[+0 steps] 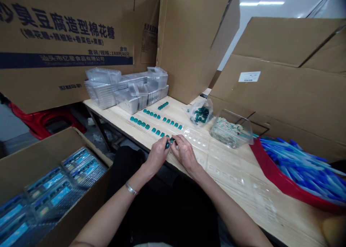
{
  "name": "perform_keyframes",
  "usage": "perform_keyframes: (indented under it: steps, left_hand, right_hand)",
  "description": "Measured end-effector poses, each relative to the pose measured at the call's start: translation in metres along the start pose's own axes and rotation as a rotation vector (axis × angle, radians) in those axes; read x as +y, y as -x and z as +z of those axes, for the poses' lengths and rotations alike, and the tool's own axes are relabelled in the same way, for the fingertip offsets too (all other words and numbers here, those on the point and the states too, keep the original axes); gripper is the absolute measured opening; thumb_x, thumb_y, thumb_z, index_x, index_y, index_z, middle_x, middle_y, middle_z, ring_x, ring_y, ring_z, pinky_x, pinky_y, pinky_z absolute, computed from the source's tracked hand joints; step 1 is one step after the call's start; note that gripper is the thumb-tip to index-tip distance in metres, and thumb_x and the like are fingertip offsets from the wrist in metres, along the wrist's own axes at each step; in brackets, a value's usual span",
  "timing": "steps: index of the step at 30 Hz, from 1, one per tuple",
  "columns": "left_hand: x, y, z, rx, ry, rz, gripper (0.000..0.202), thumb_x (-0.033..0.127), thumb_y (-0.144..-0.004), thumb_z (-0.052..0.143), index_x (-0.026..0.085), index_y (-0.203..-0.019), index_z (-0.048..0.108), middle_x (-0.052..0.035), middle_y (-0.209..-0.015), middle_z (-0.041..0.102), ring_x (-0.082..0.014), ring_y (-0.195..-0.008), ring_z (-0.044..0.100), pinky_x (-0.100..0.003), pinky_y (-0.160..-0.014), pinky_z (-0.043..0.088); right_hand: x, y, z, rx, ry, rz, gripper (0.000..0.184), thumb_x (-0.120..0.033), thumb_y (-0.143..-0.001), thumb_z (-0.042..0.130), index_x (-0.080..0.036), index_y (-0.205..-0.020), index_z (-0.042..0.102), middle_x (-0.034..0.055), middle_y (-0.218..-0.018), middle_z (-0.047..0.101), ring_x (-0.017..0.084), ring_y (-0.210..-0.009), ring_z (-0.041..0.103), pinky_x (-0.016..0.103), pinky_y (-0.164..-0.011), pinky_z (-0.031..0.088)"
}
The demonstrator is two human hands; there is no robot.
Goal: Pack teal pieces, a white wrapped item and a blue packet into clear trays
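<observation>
Hands [158, 155] over wooden bench [238, 175]; cardboard cartons [194, 41] behind.

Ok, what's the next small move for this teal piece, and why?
Probably set the small teal piece down at the end of the nearest row of teal pieces, since your left hand pinches it right beside that row.

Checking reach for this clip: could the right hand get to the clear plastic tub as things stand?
Probably yes: the right hand is near the clear plastic tub, with only a flat clear blister tray lying between them.
</observation>
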State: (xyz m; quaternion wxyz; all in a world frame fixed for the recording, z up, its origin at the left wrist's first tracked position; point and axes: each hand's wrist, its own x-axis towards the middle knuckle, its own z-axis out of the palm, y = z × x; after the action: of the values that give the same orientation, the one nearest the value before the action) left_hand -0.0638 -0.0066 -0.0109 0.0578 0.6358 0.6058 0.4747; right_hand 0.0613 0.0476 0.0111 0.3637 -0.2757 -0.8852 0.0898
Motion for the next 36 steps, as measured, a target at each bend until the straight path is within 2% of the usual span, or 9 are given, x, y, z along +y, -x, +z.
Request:
perform_keyframes:
  steps: [2,9,14,17,26,31,36]
  left_hand:
    - [-0.001,0.000,0.001,0.008,-0.015,-0.002,0.015,0.019,-0.086,0.046,0.016,-0.099,0.053,-0.0079,-0.089,0.065,-0.0187,-0.083,0.062,-0.030,-0.075,0.047]
    - [0.003,-0.006,0.002,0.077,0.125,-0.178,0.013,0.022,-0.082,0.053,0.017,-0.094,0.057,-0.0055,-0.087,0.067,-0.0164,-0.078,0.064,-0.027,-0.072,0.049]
    - [0.001,-0.005,-0.001,0.067,0.108,-0.121,0.014,0.018,-0.082,0.052,0.018,-0.095,0.057,-0.0058,-0.087,0.067,-0.0170,-0.079,0.064,-0.028,-0.072,0.048]
    - [-0.001,-0.003,-0.001,0.057,0.081,-0.086,0.018,0.015,-0.082,0.051,0.018,-0.099,0.057,-0.0061,-0.089,0.068,-0.0172,-0.080,0.064,-0.028,-0.074,0.049]
    - [0.002,-0.004,-0.002,0.054,0.034,0.016,0.019,0.014,-0.081,0.052,0.017,-0.100,0.056,-0.0065,-0.089,0.066,-0.0177,-0.082,0.063,-0.028,-0.073,0.048]
    - [-0.001,-0.010,-0.001,0.025,0.082,-0.019,0.024,0.015,-0.081,0.052,0.018,-0.104,0.057,-0.0063,-0.094,0.067,-0.0172,-0.083,0.064,-0.028,-0.075,0.048]
    - [-0.004,-0.011,-0.001,0.019,0.137,-0.022,0.020,0.013,-0.081,0.051,0.019,-0.099,0.059,-0.0039,-0.088,0.067,-0.0156,-0.080,0.063,-0.026,-0.074,0.047]
  right_hand:
    - [0.001,0.000,0.002,-0.003,0.000,0.006,0.027,-0.016,-0.087,0.041,-0.015,-0.109,0.057,0.0112,-0.098,0.061,0.022,-0.093,0.058,0.036,-0.084,0.050]
    - [-0.002,-0.002,0.005,0.009,-0.023,0.012,0.027,-0.015,-0.087,0.041,-0.015,-0.108,0.058,0.0103,-0.096,0.061,0.021,-0.091,0.059,0.035,-0.085,0.050]
    - [-0.009,-0.001,0.002,0.007,0.095,0.000,0.026,-0.017,-0.087,0.043,-0.012,-0.109,0.057,0.0123,-0.095,0.060,0.023,-0.092,0.057,0.037,-0.083,0.050]
    - [-0.014,0.002,0.003,0.015,0.128,0.022,0.026,-0.017,-0.087,0.042,-0.014,-0.109,0.056,0.0104,-0.090,0.060,0.023,-0.087,0.058,0.037,-0.079,0.050]
    - [-0.010,0.000,0.009,0.105,-0.030,0.025,0.032,-0.009,-0.082,0.041,-0.018,-0.108,0.057,0.0071,-0.089,0.061,0.020,-0.087,0.057,0.034,-0.081,0.047]
    - [-0.011,-0.002,0.005,0.104,-0.141,0.157,0.047,-0.010,-0.075,0.045,-0.017,-0.121,0.049,0.0032,-0.083,0.058,0.016,-0.076,0.056,0.029,-0.073,0.048]
    - [-0.012,-0.003,0.002,0.062,-0.276,0.221,0.045,-0.010,-0.068,0.045,-0.018,-0.112,0.053,-0.0008,-0.074,0.054,0.012,-0.065,0.052,0.024,-0.067,0.047]
